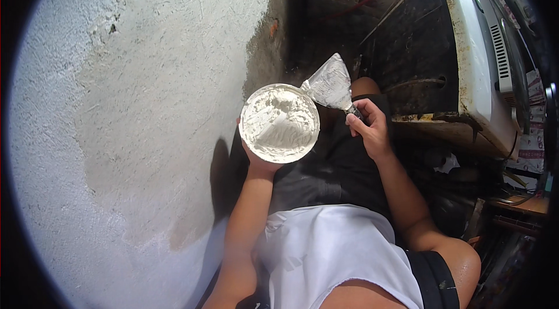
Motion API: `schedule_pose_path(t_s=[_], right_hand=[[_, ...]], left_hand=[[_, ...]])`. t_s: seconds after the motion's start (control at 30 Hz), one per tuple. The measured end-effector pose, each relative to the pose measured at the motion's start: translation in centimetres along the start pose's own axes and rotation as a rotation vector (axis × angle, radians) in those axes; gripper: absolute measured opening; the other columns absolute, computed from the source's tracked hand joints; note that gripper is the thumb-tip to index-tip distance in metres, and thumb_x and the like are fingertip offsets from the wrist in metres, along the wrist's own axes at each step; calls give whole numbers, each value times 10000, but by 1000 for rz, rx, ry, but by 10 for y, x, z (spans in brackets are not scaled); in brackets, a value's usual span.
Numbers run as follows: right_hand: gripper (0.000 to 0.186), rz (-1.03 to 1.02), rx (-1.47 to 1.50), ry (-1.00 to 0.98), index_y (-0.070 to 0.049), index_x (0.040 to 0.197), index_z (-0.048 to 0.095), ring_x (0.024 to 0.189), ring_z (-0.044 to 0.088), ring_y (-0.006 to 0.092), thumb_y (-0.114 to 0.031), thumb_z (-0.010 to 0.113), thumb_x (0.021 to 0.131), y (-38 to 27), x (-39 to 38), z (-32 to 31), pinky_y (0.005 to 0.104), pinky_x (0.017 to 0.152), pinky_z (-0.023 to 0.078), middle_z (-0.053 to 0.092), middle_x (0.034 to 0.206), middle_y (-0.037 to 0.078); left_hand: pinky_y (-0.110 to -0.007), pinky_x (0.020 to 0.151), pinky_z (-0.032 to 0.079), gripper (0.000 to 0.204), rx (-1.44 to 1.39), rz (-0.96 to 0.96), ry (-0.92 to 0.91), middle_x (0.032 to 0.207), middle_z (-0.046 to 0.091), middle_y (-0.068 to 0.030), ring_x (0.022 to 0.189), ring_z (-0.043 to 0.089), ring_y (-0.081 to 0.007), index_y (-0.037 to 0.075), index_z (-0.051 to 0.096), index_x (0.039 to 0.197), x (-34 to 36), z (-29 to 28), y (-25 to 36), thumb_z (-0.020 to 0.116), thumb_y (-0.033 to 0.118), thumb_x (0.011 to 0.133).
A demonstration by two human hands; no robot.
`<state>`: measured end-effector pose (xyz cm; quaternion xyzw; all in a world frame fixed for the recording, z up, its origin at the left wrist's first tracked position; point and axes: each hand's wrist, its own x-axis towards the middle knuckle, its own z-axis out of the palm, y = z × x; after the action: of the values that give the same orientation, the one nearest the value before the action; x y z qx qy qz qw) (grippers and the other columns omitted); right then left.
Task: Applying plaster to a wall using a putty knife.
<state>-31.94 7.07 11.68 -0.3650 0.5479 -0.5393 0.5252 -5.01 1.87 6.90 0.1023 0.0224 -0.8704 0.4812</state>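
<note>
Two grips served us: our left hand cupped the tub of white paste near the wall; our right hand pinched the scraper by its handle, blade corner at the rim. We judged a level tub and light scraping best.

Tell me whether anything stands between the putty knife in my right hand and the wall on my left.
Yes: the tub of white paste, held in the left hand, sits between the putty knife in the right hand and the wall. Past its far rim, nothing visible blocks the way.
</note>
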Motion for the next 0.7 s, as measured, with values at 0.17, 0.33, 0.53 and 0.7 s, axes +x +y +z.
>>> schedule_pose_path(t_s=[0.17,0.33,0.53,0.7], right_hand=[[261,81,212,-159,-69,1182,468,626,523,70,-66,652,997,-30,30,16,209,575,418,632,839,60],[290,-116,-72,-346,-48,1273,495,765,489,52,-85,625,1016,-39,96,27,205,695,409,590,888,20],[363,-394,-489,-253,-4,1284,507,1106,617,373,-69,654,959,-2,172,41,411,978,463,646,1110,183],[280,-451,-663,-317,13,1140,501,1090,566,493,2,633,893,46,237,49,505,890,472,617,1103,256]], left_hand=[[-606,1167,368,877,24,80,89,1616,386,-134,1455,403,-400,171,368,1592,1,-2,-1,367,777,957],[-645,1172,333,907,-75,-32,51,1623,373,-142,1468,377,-410,180,373,1589,1,2,1,392,802,929],[-702,1160,306,925,138,19,184,1651,334,-126,1491,333,-429,204,359,1599,5,2,3,399,818,908],[-850,1059,268,921,-13,-79,232,1680,273,-112,1499,283,-480,249,348,1604,7,0,10,375,839,896]])
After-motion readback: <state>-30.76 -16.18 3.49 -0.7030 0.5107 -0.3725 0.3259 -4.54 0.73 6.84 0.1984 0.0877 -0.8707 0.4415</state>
